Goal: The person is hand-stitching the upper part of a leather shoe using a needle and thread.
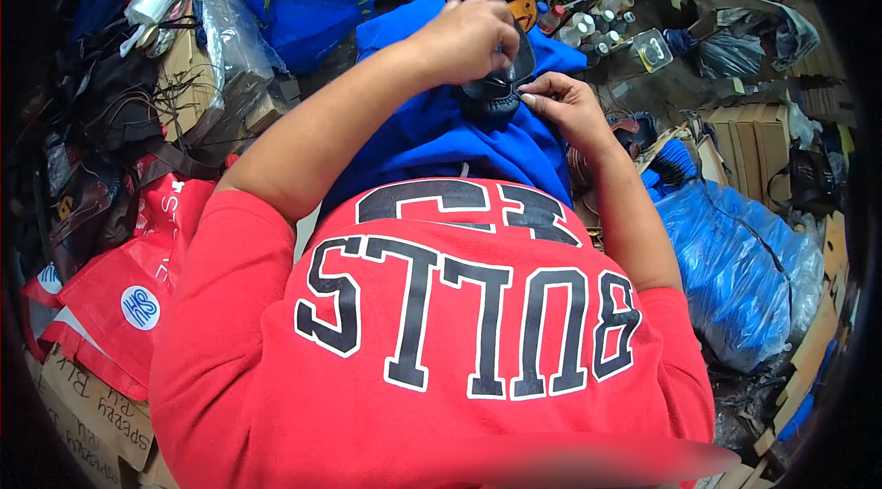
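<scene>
- A dark shoe (490, 103) with a gathered toe seam lies on the blue cloth (413, 149) across the person's lap, toe toward the body.
- The left hand (473, 37) is over the shoe, fingers curled; I cannot tell what they grasp.
- The right hand (571, 108) is beside the toe, thumb and forefinger drawn close together at its edge; whether they pinch anything is too small to tell.
- Beyond the lap: a blue bag (303, 16) and clear bottles (597, 11).
- Farther right, a blue plastic-wrapped bundle (735, 264); left, a red bag (115, 328).
</scene>
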